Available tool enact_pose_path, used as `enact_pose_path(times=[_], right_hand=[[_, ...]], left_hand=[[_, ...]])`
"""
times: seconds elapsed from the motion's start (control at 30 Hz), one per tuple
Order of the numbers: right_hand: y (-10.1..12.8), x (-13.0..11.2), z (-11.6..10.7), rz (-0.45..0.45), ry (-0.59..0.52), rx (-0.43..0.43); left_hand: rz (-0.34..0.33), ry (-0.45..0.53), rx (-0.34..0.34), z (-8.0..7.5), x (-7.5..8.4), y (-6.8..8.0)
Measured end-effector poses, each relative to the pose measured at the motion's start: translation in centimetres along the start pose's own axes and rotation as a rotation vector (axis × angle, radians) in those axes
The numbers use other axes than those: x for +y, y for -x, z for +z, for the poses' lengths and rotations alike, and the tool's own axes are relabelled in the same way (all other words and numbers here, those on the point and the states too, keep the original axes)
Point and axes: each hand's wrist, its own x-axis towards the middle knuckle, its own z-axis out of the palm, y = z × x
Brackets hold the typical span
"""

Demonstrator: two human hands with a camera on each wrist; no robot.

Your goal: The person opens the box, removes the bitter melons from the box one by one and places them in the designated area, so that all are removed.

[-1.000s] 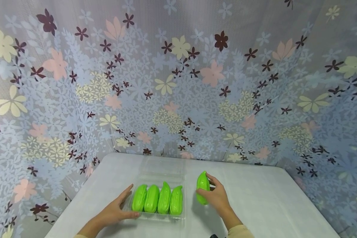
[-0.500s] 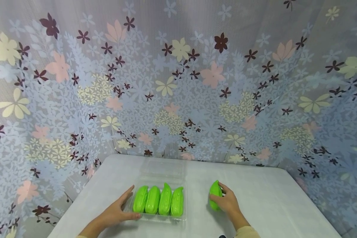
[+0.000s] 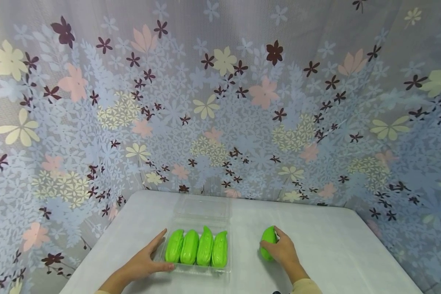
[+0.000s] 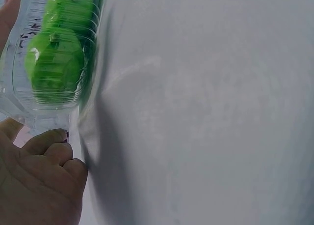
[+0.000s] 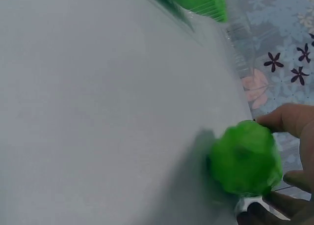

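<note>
A clear plastic tray (image 3: 191,271) on the white table holds several bright green toy gourds (image 3: 197,248) side by side. My left hand (image 3: 157,253) rests against the tray's front left corner, one finger straight along its side and the thumb along its front edge. The left wrist view shows the tray (image 4: 29,107) with a gourd (image 4: 54,68) inside it, and my left hand (image 4: 39,181) below with its other fingers folded. To the right of the tray my right hand (image 3: 274,241) grips one more green gourd (image 3: 266,250) low on the table. In the right wrist view the gourd (image 5: 245,158) sits between my fingertips (image 5: 289,119).
The tray's clear lid (image 3: 206,208) lies open behind it. The white table (image 3: 334,249) reaches to a flowered curtain (image 3: 220,102) that hangs close at the back and on both sides. Its front edge is out of frame.
My right hand has carried the loose gourd to the right, away from the tray, and lowered it to the table. The left hand has stayed on the tray.
</note>
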Motion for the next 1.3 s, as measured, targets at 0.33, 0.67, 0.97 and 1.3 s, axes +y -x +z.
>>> enact_pose_path(times=[0.33,0.67,0.97,1.3], right_hand=[[0.0,-0.7,-0.7,-0.07,-0.003,0.044],[0.1,-2.1,-1.3,-0.128,-0.058,0.088],[0.7,-4.2,-1.1,-0.167,-0.134,0.079],[1.6,-6.3,-0.4,-0.241,-0.162,0.081]], left_hand=[[-0.008,-0.008,0.007,0.2,-0.2,-0.1],[0.001,-0.016,0.015,0.2,-0.1,-0.2],[-0.004,-0.007,0.012,0.1,0.0,-0.1],[-0.02,-0.026,0.027,0.3,0.0,-0.1]])
